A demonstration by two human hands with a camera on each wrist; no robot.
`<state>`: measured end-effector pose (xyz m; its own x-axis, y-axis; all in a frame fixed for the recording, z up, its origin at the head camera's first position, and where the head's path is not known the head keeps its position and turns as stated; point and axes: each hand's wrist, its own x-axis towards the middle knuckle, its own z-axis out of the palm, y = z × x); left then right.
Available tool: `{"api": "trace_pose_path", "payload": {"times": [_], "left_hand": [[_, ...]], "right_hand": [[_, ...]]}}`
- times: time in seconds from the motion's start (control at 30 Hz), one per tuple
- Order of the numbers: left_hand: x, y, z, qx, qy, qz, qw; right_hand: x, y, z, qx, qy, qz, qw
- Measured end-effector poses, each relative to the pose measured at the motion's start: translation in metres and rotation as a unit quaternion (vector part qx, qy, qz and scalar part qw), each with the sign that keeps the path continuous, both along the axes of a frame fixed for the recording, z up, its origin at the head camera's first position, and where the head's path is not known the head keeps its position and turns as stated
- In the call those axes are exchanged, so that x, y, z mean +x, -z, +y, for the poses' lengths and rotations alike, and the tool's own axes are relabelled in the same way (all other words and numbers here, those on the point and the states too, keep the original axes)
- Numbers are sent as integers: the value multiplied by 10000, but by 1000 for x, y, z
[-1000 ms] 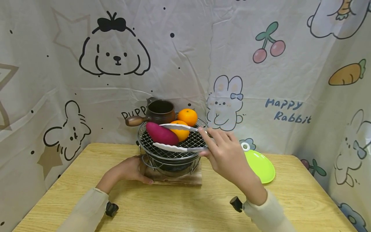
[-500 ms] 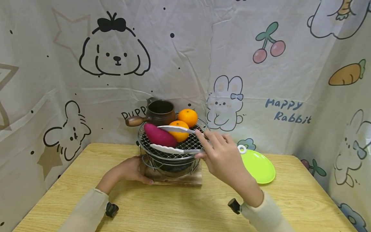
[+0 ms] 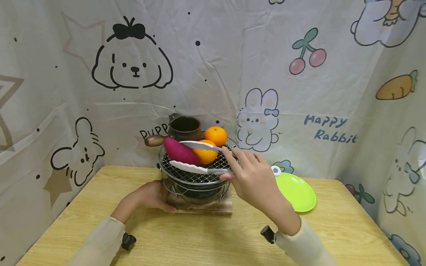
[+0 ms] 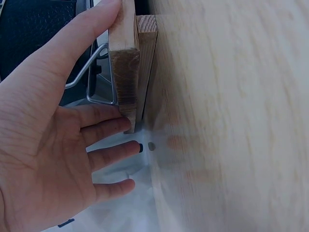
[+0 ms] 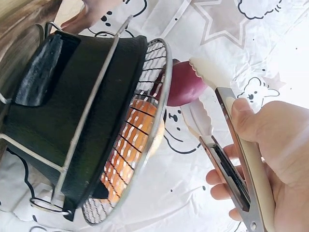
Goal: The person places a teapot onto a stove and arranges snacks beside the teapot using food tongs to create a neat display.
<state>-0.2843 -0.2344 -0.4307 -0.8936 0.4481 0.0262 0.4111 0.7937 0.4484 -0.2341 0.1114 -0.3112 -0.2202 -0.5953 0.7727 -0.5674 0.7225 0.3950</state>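
Head view: my right hand (image 3: 254,181) grips white tongs (image 3: 196,157), blades spread either side of purple sweet potato (image 3: 179,151) on wire grill (image 3: 196,173). Left hand (image 3: 149,194), fingers straight, presses wooden base (image 4: 126,53) of stove. Two oranges (image 3: 215,135), brown pot (image 3: 184,128) behind; green plate (image 3: 296,192) right.

The person is wearing pale cream long sleeves, the cuffs ending at both wrists. A small black camera mount is sitting at six o'clock of each wrist. The left hand (image 3: 151,195) and the right hand (image 3: 254,180) are showing bare, with no rings, gloves or watch.
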Motion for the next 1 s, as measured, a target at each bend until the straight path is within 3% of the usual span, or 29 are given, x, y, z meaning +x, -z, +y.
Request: {"api": "trace_pose_path", "payload": {"times": [0.53,0.73,1.0], "left_hand": [[4,7,-2,41,-42,-15,10000],[3,5,-1,-9,21,58,10000],[0,3,-1,3,-126,-52,9999]], "right_hand": [[3,-14,-3,91,-228,-95,9997],[4,-19,-5,216,-116,-150,9996],[1,-23,-10,451,82,-271,9986]]}}
